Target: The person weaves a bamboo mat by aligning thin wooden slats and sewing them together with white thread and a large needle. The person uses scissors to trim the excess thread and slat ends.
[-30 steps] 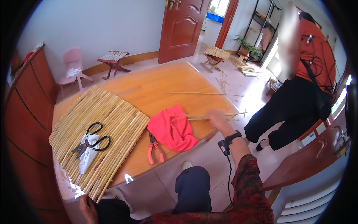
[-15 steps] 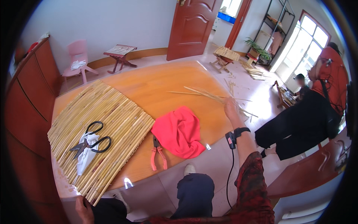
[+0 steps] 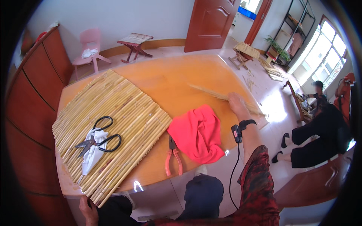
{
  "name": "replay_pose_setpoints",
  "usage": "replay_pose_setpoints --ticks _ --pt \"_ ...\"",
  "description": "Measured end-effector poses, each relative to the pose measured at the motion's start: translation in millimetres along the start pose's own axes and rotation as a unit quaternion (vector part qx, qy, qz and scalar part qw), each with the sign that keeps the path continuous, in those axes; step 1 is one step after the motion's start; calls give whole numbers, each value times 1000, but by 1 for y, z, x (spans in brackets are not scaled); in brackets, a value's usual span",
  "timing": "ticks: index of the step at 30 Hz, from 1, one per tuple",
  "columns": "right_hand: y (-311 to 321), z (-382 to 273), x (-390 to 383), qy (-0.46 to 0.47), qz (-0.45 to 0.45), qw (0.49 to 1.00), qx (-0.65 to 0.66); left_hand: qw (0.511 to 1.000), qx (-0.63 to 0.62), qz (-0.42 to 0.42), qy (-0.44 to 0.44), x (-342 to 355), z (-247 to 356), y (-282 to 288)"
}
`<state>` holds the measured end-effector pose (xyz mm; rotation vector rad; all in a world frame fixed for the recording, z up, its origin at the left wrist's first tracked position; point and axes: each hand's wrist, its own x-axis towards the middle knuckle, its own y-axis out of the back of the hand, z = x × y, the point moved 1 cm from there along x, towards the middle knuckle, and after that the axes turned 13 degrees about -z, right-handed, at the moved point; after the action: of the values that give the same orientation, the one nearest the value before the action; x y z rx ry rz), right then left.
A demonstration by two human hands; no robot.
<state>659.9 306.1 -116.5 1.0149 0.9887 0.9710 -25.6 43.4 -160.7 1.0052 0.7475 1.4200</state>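
A wooden table (image 3: pixel 166 71) with a shiny orange top spreads out in front of the person. Over its left end lies a fan-shaped mat of pale yellow stalks (image 3: pixel 141 113), side by side, its narrowest part poking past the table's near edge close to the near left corner. A bright red cloth (image 3: pixel 198 133) sits crumpled against the mat's right side, reaching down to the near edge. Toward the table's right edge, a few thin dry stalks (image 3: pixel 211 91) lie aslant, one end by the near right corner; the right hand (image 3: pixel 238 104) is over them, its fingers closed around their middle. The left hand (image 3: pixel 89 211) is at the mat's projecting corner; its fingertips are partly hidden, so I cannot tell whether they clamp it. On the mat, near its left side, rest black-handled scissors (image 3: pixel 95 142), blades slightly parted, with a white cloth (image 3: pixel 89 161) bunched about them. Pliers (image 3: pixel 173 155) with pinkish-orange handles lie between mat and red cloth, handles spread toward the near edge.
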Motion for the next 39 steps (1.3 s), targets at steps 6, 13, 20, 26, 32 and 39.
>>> replay_pose_setpoints --ticks 6,13,20,26,32,39 --pt "-61 72 -65 -32 242 951 190 998 -25 -16 -50 6 0 -7" --pt "-36 57 -304 -214 159 847 461 979 64 -161 -103 -1 -33 9" --pt "-184 44 -505 -367 118 807 447 957 68 -188 -209 9 -36 14" --pt "-293 -17 -611 -520 0 657 545 968 69 -148 -189 2 -22 8" --pt "-424 -68 -678 -540 -28 679 496 968 69 -141 -196 -1 -17 8" --pt "-476 -89 -722 -571 -25 679 460 973 107 -108 -172 -4 -5 8"
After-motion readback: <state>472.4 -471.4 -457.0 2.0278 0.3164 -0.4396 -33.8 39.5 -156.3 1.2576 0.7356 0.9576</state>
